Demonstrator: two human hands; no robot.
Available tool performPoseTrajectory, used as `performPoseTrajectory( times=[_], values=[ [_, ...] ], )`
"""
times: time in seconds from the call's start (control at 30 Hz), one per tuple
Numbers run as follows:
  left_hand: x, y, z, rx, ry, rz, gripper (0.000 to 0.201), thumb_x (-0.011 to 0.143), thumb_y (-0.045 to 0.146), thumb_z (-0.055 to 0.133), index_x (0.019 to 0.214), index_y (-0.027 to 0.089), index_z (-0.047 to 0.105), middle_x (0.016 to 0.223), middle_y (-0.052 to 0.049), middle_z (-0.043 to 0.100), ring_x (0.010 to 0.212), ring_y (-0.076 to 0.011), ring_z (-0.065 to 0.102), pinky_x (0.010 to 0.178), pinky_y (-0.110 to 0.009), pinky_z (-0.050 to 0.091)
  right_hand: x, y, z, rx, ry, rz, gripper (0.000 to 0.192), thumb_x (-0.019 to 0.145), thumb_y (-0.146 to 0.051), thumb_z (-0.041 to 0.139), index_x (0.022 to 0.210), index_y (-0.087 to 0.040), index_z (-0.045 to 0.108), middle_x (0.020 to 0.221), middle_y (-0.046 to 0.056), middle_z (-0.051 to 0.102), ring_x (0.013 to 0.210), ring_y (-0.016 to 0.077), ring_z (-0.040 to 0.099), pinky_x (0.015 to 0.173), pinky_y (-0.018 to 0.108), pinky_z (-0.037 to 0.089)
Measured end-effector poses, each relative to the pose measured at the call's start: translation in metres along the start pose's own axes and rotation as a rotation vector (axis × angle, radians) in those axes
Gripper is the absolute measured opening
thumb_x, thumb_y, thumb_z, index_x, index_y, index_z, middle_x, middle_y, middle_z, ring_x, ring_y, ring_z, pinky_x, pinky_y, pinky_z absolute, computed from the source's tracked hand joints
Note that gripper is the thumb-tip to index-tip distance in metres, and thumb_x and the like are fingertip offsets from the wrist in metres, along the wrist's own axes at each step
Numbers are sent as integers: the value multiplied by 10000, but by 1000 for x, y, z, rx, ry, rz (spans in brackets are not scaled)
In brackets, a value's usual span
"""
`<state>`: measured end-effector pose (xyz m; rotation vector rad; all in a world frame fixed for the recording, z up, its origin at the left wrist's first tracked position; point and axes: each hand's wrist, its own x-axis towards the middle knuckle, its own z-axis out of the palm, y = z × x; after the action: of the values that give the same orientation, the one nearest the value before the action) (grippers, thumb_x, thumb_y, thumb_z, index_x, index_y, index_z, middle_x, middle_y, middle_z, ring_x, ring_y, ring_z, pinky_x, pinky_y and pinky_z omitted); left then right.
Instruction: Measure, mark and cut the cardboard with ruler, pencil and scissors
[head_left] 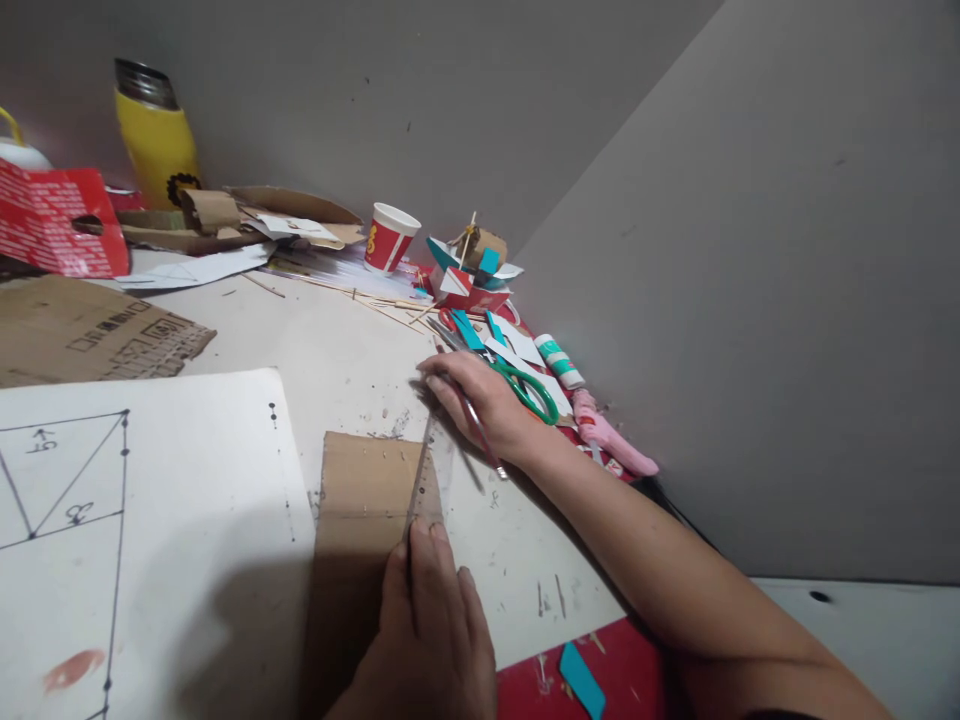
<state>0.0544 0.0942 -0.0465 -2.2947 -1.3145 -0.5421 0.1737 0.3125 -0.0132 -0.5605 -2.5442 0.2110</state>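
A brown cardboard piece (360, 500) lies flat on the pale work surface (330, 350). A clear ruler (429, 470) rests along its right edge. My left hand (427, 630) presses down on the cardboard and the ruler's near end, fingers together. My right hand (480, 400) holds a thin pen (472, 420) at the ruler's far end, its tip near the cardboard's top right corner.
A white sheet with drawn lines (150, 530) lies at left, next to more cardboard (82, 330). Green-handled scissors (525, 385), a glue stick (559, 362), a pink tool (611, 440), a red paper cup (388, 238), a yellow flask (156, 135) and paper scraps crowd the far side. Grey walls close the corner.
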Motion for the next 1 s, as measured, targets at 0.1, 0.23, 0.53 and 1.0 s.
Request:
performPoseTrajectory(
  times=[0.1, 0.23, 0.53, 1.0],
  values=[
    [0, -1, -1, 11, -8, 13, 347, 834, 401, 694, 1060, 139, 725, 1110, -148, 764, 1082, -351, 676, 926, -462, 437, 0, -7, -15, 191, 47, 111, 304, 1051, -324, 410, 1228, -178, 608, 906, 71, 710, 887, 190, 660, 863, 369, 515],
    [1, -2, 0, 16, -1, 32, 366, 864, 435, 662, 1069, 139, 726, 1084, -149, 769, 1057, -354, 679, 921, -475, 426, 2, -25, -39, 507, -83, 75, 463, 1061, -440, 368, 1066, -159, 736, 746, 34, 661, 698, 128, 621, 687, 268, 503],
    [2, -1, 4, -28, 57, 15, 518, 961, 542, 478, 1010, 108, 757, 1024, -169, 778, 1019, -346, 688, 892, -481, 412, -1, -52, -27, 922, -390, 309, 352, 958, -362, 607, 688, -136, 596, 594, -13, 575, 534, 71, 500, 510, 192, 414],
    [2, -1, 1, -32, 10, 11, 626, 900, 649, 509, 1054, 102, 771, 1074, -195, 762, 1071, -363, 657, 911, -481, 405, 0, -59, -15, 850, -385, 131, 254, 944, -207, 599, 698, -145, 575, 627, -18, 560, 570, 66, 494, 538, 188, 432]
  ],
)
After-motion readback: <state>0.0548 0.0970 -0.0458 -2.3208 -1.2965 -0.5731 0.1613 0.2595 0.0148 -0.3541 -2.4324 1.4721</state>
